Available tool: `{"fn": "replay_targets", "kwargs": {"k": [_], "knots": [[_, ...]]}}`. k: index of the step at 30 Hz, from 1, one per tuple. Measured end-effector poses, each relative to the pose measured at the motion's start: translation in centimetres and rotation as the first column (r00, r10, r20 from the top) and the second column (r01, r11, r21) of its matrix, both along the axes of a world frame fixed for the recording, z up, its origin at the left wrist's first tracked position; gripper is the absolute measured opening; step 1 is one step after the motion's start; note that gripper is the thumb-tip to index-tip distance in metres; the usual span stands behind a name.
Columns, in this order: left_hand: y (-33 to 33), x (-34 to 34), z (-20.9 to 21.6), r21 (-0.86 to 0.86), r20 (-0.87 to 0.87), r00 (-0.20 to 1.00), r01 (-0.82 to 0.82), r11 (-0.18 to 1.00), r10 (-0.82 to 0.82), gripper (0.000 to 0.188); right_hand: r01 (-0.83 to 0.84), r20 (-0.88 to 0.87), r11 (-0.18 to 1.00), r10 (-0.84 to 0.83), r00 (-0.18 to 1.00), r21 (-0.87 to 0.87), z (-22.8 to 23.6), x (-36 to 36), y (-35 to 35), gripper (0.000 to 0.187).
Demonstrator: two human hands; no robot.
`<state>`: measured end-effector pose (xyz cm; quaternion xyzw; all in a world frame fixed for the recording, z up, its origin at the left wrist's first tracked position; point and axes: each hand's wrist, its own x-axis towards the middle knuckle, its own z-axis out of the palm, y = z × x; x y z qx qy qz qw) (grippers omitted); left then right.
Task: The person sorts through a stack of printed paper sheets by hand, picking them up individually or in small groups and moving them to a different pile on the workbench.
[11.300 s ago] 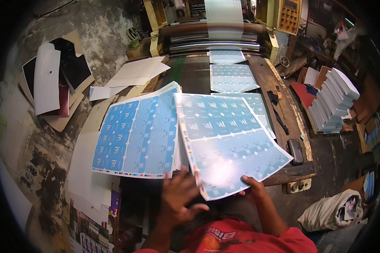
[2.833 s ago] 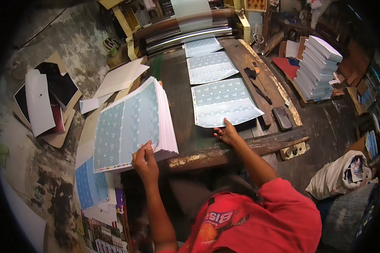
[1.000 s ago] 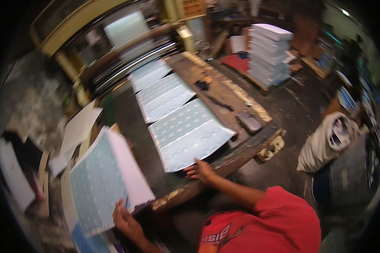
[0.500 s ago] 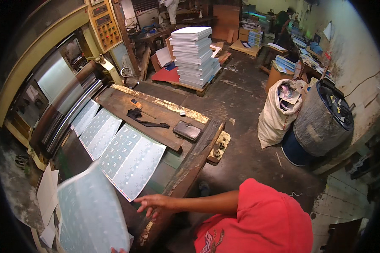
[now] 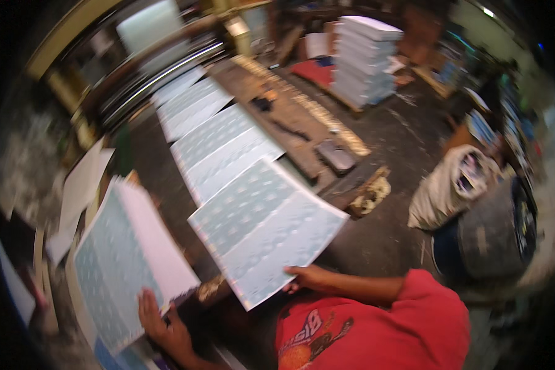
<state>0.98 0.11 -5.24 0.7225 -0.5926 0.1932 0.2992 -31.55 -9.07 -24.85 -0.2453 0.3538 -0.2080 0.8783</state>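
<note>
My right hand pinches the near edge of a printed sheet, pale blue-green with rows of small patterns. The sheet is held tilted over the table's near end. At lower left, my left hand lies with fingers stretched on a stack of similar printed sheets, by its near edge. The stack's upper right part shows white. Beyond the held sheet, further printed sheets lie overlapping in a line that leads back to a machine's metal rollers. The picture is somewhat blurred by motion.
A wooden board beside the sheets carries dark cloth and a dark case. A tall paper stack stands on a pallet behind. To the right are a full white sack and a wrapped drum. Loose boards lean at left.
My right hand, empty before, now grips a printed sheet raised from the line. The sheet that hung at lower left is down on the stack, with my left hand on top. The view has turned left.
</note>
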Motion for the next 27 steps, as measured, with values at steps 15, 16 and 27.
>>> {"fn": "replay_targets", "kwargs": {"k": [15, 16, 27], "knots": [[4.0, -0.5, -0.7, -0.369, -0.313, 0.949, -0.168, 0.914, 0.048, 0.007, 0.104, 0.076, 0.994, -0.106, 0.991, 0.031, -0.7, -0.8, -0.4, 0.054], [3.9, -1.3, -1.1, -0.387, -0.364, 0.923, -0.275, 0.88, 0.128, 0.008, -0.048, 0.141, 0.999, 0.045, 0.989, 0.017, -2.2, -2.1, -2.0, 0.058], [-0.8, -1.5, -1.6, -0.51, -0.483, 0.873, -0.347, 0.787, 0.072, 0.031, 0.321, -0.114, 0.916, -0.355, 0.928, -0.242, 2.0, 4.7, -7.4, 0.06]]}}
